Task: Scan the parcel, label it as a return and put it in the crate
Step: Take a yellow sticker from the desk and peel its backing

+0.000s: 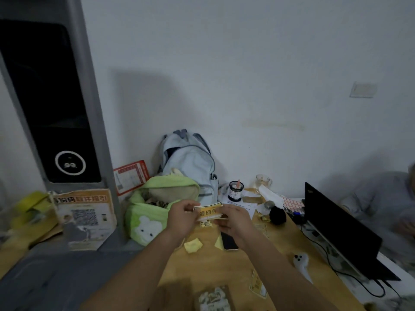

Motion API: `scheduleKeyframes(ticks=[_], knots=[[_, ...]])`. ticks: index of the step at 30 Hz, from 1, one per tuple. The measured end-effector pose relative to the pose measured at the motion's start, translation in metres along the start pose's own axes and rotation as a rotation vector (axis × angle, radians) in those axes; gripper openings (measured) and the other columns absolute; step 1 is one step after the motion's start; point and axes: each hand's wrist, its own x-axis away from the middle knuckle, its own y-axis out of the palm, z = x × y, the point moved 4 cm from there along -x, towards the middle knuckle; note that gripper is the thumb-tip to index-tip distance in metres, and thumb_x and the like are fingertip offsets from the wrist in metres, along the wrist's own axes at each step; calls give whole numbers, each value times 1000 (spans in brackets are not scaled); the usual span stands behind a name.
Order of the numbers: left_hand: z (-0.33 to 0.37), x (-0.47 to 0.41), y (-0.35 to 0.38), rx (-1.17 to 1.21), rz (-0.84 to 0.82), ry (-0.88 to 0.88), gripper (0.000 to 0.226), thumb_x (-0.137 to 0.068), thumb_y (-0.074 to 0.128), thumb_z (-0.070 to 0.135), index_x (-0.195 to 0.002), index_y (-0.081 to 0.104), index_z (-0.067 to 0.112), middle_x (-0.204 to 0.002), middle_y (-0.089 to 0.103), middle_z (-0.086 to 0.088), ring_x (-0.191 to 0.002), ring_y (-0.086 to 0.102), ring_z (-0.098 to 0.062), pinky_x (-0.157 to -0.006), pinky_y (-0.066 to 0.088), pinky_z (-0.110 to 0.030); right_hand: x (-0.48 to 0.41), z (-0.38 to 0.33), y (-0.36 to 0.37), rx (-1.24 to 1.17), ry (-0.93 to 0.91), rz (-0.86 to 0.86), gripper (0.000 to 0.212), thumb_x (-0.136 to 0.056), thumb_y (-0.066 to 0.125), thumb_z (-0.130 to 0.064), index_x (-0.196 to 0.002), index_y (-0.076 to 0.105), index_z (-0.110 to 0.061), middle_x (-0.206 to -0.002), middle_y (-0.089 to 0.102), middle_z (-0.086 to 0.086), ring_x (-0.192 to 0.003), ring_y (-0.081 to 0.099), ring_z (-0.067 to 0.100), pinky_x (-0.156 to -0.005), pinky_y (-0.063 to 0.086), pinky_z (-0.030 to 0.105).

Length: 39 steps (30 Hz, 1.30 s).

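A yellow return label [207,211] with dark printed characters is held up over the wooden table [208,268]. My left hand [180,221] pinches its left edge and my right hand [235,221] grips its right side and lower edge. At the bottom of the view lies a small brown parcel [213,299] with a pale printed patch, partly cut off by the frame. No crate is visible.
A dark phone [228,241] and crumpled yellow backing scraps [193,245] lie under my hands. A green plush bag [155,209] and pale blue backpack [190,164] stand behind. An open laptop [341,232], a white handheld device [301,261], a jar [235,190] and a grey kiosk [56,108] surround them.
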Motion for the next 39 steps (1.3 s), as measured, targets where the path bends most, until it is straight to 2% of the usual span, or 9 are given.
scheduleKeyframes(ticks=[3,11,14,18,23,26,29,36,39], knots=[[5,17,-20,31,39,-9,13,-82,65,2,-89,67,13,-96,66,-13,-93,64,-31,-80,55,-44,20,1,12,-36,-8,-19,9,-84,64,-10,-92,66,-6,-80,69,11,-64,64,23,-60,50,29],[26,48,-65,90,172,40,28,-81,64,-3,-73,60,23,-79,59,2,-86,61,-25,-82,57,-47,56,8,34,-98,13,-211,17,-79,71,-6,-95,67,0,-85,71,15,-71,70,24,-65,58,32],[28,51,-70,-37,193,100,19,-79,68,3,-93,64,15,-100,62,-5,-101,60,-27,-92,52,-46,59,9,42,-77,-19,-139,13,-79,70,0,-91,67,1,-79,73,15,-67,70,23,-65,58,31],[55,64,-58,-486,175,436,33,-77,69,17,-109,66,19,-122,53,-1,-118,48,-24,-100,41,-37,58,1,48,-66,-100,-60,5,-78,71,0,-80,67,0,-78,71,18,-67,67,26,-67,58,31],[78,76,-36,-747,211,558,67,-79,61,20,-139,35,31,-159,8,-2,-144,8,-25,-110,21,-51,55,-13,47,-160,-179,-4,7,-80,69,0,-85,70,5,-81,70,22,-72,65,29,-75,56,39],[85,80,-28,-811,240,724,52,-72,61,8,-121,54,27,-148,33,0,-132,29,-23,-98,33,-41,56,-19,46,-141,-217,-66,8,-83,65,1,-85,73,2,-83,72,19,-74,66,26,-78,56,38],[87,68,-24,-616,5,650,25,-79,57,5,-99,67,16,-121,48,3,-103,56,-16,-87,52,-35,59,-26,43,-108,-254,-165,16,-87,58,2,-91,73,-1,-93,74,19,-86,70,26,-86,57,37],[89,58,-24,-331,-26,509,24,-81,70,15,-104,70,8,-111,49,7,-75,62,-2,-72,49,-9,57,-36,30,-104,-276,-179,15,-88,58,3,-99,68,5,-100,71,22,-88,70,25,-81,59,28],[88,52,-19,-182,-90,389,21,-77,73,12,-97,74,5,-85,69,-1,-69,67,-3,-67,57,-21,54,-38,24,-133,-285,-102,21,-84,65,0,-99,65,14,-96,70,25,-83,70,27,-72,61,24]])
